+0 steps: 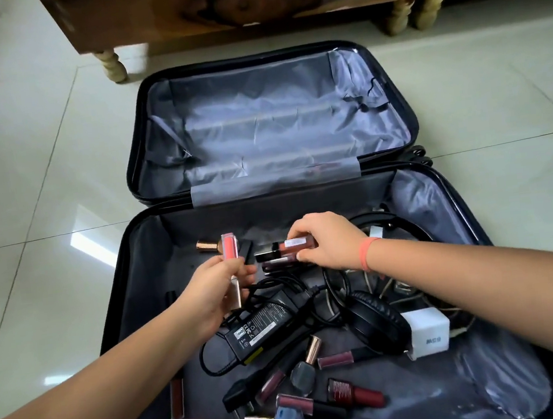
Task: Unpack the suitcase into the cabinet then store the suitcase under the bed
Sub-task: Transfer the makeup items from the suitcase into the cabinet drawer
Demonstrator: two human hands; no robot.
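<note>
Item: open suitcase (142,255) on floor, my left hand (214,294) gripping a coral gloss tube (230,250), right hand (327,241) pinching dark lip tubes (283,250) (overloaded fingers may drop one among cables).

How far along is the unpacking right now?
The far half of the open black suitcase, grey-lined, looks emptied. In hand: the left hand holds a pink lip-gloss tube, the right hand pinches a dark-capped reddish tube. Left in the near half: black power adapter, black headphones, white charger cube, scattered cosmetics tubes. Suitcase not yet stored.
</note>
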